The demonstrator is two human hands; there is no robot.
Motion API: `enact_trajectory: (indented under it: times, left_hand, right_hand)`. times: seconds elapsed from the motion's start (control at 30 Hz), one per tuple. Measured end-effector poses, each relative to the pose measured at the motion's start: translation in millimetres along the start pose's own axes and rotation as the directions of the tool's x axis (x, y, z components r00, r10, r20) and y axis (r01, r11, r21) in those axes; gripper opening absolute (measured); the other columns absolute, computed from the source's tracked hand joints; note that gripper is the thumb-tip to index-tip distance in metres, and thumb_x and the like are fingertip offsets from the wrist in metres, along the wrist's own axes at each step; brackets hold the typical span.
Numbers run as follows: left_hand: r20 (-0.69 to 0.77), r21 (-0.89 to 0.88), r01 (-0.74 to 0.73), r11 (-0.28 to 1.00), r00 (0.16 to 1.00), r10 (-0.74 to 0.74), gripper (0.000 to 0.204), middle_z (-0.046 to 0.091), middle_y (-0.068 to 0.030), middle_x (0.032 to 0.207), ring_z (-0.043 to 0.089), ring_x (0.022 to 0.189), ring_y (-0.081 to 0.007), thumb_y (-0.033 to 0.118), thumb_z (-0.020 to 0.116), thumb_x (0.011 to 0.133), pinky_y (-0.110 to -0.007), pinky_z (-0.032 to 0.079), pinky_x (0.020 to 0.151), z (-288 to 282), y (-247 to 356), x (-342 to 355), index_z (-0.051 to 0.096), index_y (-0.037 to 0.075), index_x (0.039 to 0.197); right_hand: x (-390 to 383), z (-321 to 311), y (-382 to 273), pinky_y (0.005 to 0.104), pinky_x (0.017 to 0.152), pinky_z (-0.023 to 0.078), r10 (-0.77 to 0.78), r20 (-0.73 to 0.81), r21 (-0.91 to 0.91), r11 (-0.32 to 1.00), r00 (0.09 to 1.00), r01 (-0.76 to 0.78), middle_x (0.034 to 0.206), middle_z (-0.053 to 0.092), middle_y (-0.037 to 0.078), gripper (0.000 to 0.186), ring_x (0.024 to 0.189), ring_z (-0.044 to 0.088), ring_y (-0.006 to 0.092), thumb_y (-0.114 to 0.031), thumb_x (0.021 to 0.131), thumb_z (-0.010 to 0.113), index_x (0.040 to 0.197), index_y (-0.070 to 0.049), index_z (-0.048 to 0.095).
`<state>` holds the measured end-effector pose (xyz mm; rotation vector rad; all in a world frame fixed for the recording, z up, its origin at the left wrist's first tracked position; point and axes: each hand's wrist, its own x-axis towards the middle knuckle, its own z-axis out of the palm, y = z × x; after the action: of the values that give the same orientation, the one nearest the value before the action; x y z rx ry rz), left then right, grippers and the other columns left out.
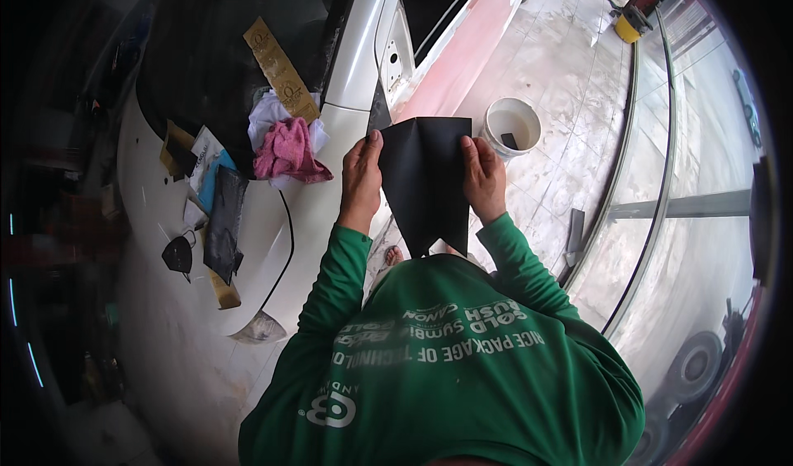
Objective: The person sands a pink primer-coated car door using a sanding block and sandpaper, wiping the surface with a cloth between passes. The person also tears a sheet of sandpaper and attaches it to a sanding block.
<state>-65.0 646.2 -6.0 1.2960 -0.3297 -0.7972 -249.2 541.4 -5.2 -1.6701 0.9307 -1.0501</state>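
Observation:
In front of my body I hold up a black sandpaper sheet (pixel 425 168), creased lengthwise, with a notch at its lower edge. My left hand (pixel 361 178) pinches its left edge near the top, thumb on the near face. Closed on the upper right edge is my right hand (pixel 484 177), its thumb also on the near face. The fingers behind the sheet are hidden. Left of my left hand, a pink cloth (pixel 291 150) lies on a white cloth (pixel 264 115) on the white car (pixel 322 218).
A tan paper strip (pixel 281 68) leans over the car's windshield. A black face mask (pixel 178 254) and a dark folded sheet (pixel 225 222) rest on the hood. On the tiled floor to the right stands a white bucket (pixel 512 127), near a glass sliding door (pixel 640 210).

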Motion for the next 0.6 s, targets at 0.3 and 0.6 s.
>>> enact_trajectory:
  times: [0.3,0.6]
  left_hand:
    - [-0.056,0.325,-0.044,0.945,0.996,0.066,0.045,0.039,0.0049,0.072,0.035,0.068,-0.0077,0.038,0.058,0.113,-0.030,0.031,0.061,9.5,-29.8,-0.5,0.064,0.001,0.087]
    - [-0.125,0.415,-0.078,0.906,0.982,0.142,0.045,0.050,0.0018,0.071,0.041,0.067,-0.0096,0.036,0.057,0.113,-0.032,0.037,0.061,15.0,-45.0,-5.8,0.068,-0.004,0.095]
  right_hand:
    - [-21.7,7.9,53.0,0.0366,0.060,0.038,0.210,-0.013,0.156,0.966,0.978,-0.205,0.066,0.050,0.007,0.048,0.065,0.043,0.0146,-0.034,0.113,0.057,0.085,0.004,0.061]
    - [-32.0,1.9,84.0,0.0350,0.058,0.035,0.303,-0.143,0.180,0.944,0.942,-0.276,0.065,0.047,0.000,0.050,0.063,0.040,0.0127,-0.035,0.112,0.057,0.079,0.003,0.059]
